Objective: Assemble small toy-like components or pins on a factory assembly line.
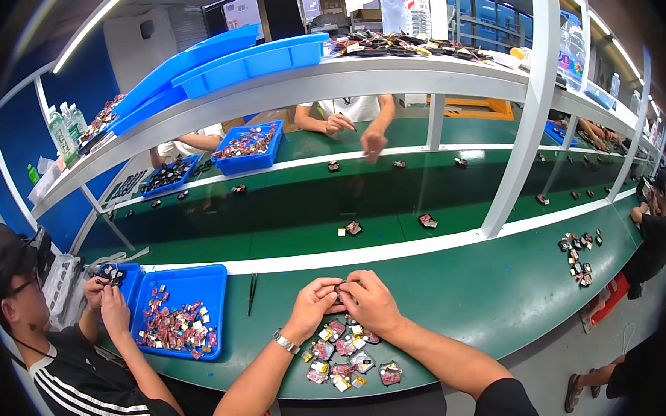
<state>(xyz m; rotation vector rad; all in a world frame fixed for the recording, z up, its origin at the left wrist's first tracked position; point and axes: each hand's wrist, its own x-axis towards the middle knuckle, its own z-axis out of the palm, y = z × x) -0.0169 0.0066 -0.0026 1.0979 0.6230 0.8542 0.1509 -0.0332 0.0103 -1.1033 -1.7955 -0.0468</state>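
My left hand (312, 308) and my right hand (371, 304) meet over the green bench. Their fingers close around a small dark part (339, 292), mostly hidden by the fingertips; its exact kind does not show. Just below my wrists lies a loose group of small electronic assemblies (348, 347), with pink-red boards, white and yellow pieces and black housings. A pair of black tweezers (252, 293) rests on the bench to the left of my left hand.
A blue tray (223, 312) of pinkish boards stands at left, beside a seated co-worker (78, 372). Beyond a white rail, a dark green conveyor (288, 210) carries scattered assemblies. A white post (521, 138) and shelf (326, 84) rise ahead. More assemblies (577, 259) lie at right.
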